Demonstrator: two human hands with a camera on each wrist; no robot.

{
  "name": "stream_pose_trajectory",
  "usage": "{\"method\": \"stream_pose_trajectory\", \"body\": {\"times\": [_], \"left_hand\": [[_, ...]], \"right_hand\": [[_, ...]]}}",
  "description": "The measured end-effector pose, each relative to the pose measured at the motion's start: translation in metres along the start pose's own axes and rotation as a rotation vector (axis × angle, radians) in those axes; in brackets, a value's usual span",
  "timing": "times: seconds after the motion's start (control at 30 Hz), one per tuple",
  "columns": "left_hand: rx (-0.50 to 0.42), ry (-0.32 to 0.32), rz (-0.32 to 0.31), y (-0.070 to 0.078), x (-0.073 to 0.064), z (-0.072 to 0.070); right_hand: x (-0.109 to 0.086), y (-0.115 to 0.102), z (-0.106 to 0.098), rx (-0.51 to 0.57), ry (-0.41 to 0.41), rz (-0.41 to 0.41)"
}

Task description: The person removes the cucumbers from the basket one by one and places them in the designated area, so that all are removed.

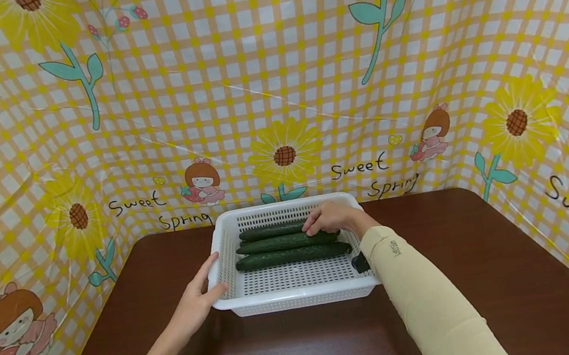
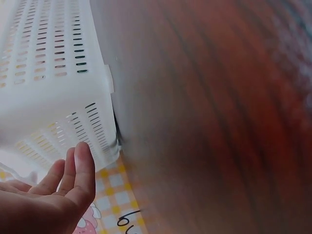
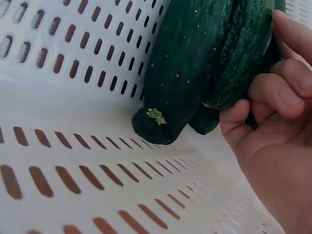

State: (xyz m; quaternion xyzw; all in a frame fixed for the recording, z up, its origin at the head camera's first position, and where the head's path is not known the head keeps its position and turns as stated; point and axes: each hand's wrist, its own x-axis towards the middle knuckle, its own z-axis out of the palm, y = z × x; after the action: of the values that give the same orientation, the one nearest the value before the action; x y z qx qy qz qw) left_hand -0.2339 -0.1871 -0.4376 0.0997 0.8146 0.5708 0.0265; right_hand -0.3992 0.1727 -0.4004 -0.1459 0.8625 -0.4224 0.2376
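Three cucumbers (image 1: 292, 256) visible in white basket (image 1: 300, 292). Left hand (image 1: 195, 299) unclenched against its left side; right hand (image 1: 336, 217) touches middle cucumber (image 1: 272, 244), grasp: cannot tell.

Creased checked cloth (image 1: 273, 94) in yellow, orange and white hangs behind a dark brown table (image 1: 446, 239) and along both sides, printed with sunflowers (image 1: 284, 156), cartoon girls (image 1: 203, 183) and the words (image 1: 359, 166) "Sweet Spring".

Dark brown table (image 1: 298, 351) had a dull sheen toward the near side. Wrinkled checked cloth (image 1: 231, 106), yellow and tan on white, walled the back and both sides (prints were sunflowers (image 1: 284, 156), girls with strawberries (image 1: 202, 180), "Sweet Spring" lettering (image 1: 359, 166)).
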Motion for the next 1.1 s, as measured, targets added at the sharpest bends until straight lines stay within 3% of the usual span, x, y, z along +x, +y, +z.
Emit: {"method": "stream_pose_trajectory", "body": {"times": [0.37, 0.6, 0.87, 1.1], "left_hand": [[0.001, -0.009, 0.000, 0.003, 0.000, 0.000], [0.044, -0.004, -0.004, 0.003, -0.002, 0.000], [0.026, -0.014, -0.012, 0.000, -0.003, 0.000], [0.042, -0.013, -0.001, 0.002, -0.001, -0.001]], "right_hand": [[-0.006, -0.005, 0.000, -0.102, -0.027, -0.031], [-0.009, -0.006, 0.004, -0.180, -0.114, 0.023], [-0.009, -0.004, 0.009, -0.126, -0.130, 0.074], [-0.007, -0.004, 0.013, -0.237, -0.159, 0.107]]}}
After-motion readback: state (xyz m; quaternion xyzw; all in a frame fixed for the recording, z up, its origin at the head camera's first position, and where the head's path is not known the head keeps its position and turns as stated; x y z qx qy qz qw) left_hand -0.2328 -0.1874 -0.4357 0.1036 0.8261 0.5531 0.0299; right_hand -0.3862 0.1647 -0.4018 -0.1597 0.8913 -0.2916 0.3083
